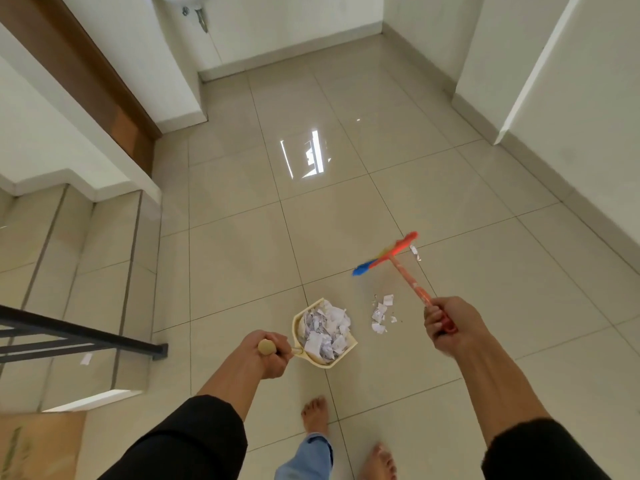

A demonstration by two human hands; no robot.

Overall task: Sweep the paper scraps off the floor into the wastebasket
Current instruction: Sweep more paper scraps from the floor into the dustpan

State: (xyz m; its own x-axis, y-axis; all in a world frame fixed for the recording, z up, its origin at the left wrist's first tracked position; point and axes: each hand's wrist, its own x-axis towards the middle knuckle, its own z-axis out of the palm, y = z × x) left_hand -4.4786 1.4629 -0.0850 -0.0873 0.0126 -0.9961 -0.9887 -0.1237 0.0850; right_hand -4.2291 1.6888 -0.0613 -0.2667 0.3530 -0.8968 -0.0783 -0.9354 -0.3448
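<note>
Blurring broom head [385, 254]; right hand [446, 325] hides handle end; wastebasket unseen.

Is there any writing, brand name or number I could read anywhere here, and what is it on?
None can be read.
Paper scraps in the dustpan: faint grey print marks, too blurred to read.
Loose scraps on the floor: too small to tell.
Cardboard at the lower left corner: a greenish mark, blurred, not readable.
Broom and its handle: no lettering visible.

Tile floor [346, 220] w/ paper scraps [381, 311]
</note>
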